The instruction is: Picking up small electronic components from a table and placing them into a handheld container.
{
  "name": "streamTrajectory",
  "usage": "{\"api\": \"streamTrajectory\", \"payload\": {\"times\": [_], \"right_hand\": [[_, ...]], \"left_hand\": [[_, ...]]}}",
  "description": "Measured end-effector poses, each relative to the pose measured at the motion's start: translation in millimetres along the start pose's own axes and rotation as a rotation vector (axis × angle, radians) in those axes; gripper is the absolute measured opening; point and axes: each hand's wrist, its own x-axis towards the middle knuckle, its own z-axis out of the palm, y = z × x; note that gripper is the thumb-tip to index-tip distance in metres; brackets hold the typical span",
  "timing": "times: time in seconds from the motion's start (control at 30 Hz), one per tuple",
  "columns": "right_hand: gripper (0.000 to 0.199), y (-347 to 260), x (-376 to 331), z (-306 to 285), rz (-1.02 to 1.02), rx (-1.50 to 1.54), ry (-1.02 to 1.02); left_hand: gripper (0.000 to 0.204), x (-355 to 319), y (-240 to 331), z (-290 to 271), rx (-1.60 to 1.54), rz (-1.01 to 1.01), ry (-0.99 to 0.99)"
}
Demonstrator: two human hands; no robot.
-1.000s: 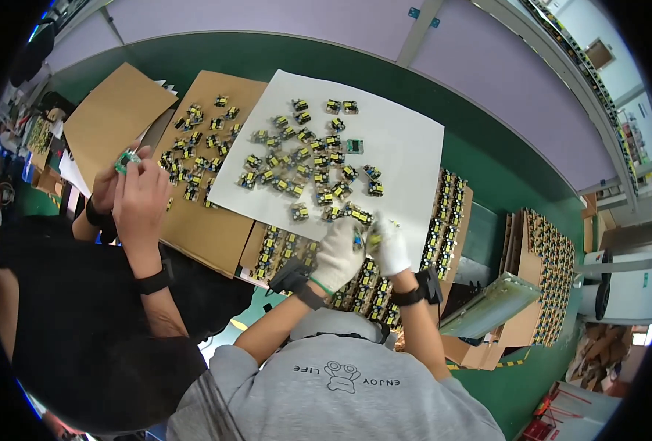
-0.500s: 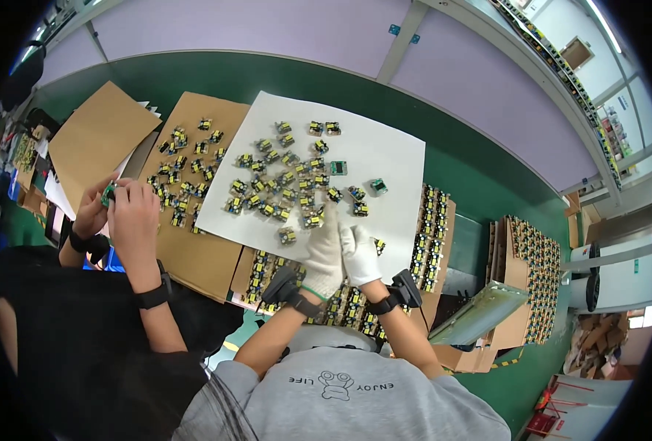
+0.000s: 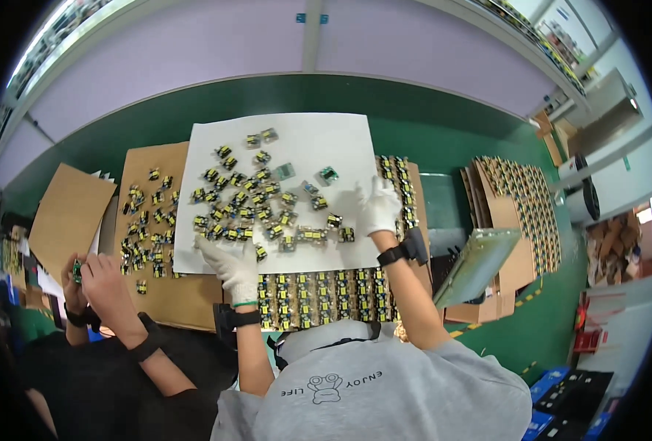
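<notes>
Both my hands wear white gloves. My left hand (image 3: 232, 263) is at the near left part of a white sheet (image 3: 344, 136), its fingers stretched out beside the nearest small circuit boards. My right hand (image 3: 380, 207) is above the sheet's right edge, thumb and fingers apart, with nothing visible in it. Between them, small circuit boards with yellow-topped parts (image 3: 246, 213) lie scattered on the sheet. Toward the right, one green board (image 3: 329, 175) lies with its parts hidden. A pale green board (image 3: 285, 171) lies farther left.
Cardboard under the sheet bears close rows of boards (image 3: 322, 294). At left, a co-worker's hands (image 3: 102, 287) hold a small green board beside brown cardboard (image 3: 172, 305) with more boards. A tilted panel (image 3: 480, 264) and stacked board-covered cardboard (image 3: 528, 213) stand right.
My hands, close together near the middle before, are now apart: the left farther left, the right farther right. The whole view has turned. The co-worker still holds the green board.
</notes>
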Motion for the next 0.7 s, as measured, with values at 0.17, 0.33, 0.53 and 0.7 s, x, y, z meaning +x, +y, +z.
{"api": "streamTrajectory", "payload": {"times": [0.17,0.33,0.53,0.7], "right_hand": [[0.058,69,-5,-31,0.526,-0.157,-0.236],[0.057,112,-40,-55,0.648,-0.099,-0.423],[0.057,115,-41,-44,0.538,-0.096,-0.554],[0.057,125,-46,-29,0.617,0.380,-0.423]], "left_hand": [[0.096,52,-47,44,-0.642,0.848,0.636],[0.082,32,-34,37,-0.734,0.961,0.830],[0.070,-13,-25,45,-0.713,1.084,0.815],[0.067,-57,-19,56,-0.612,1.259,0.697]]}}
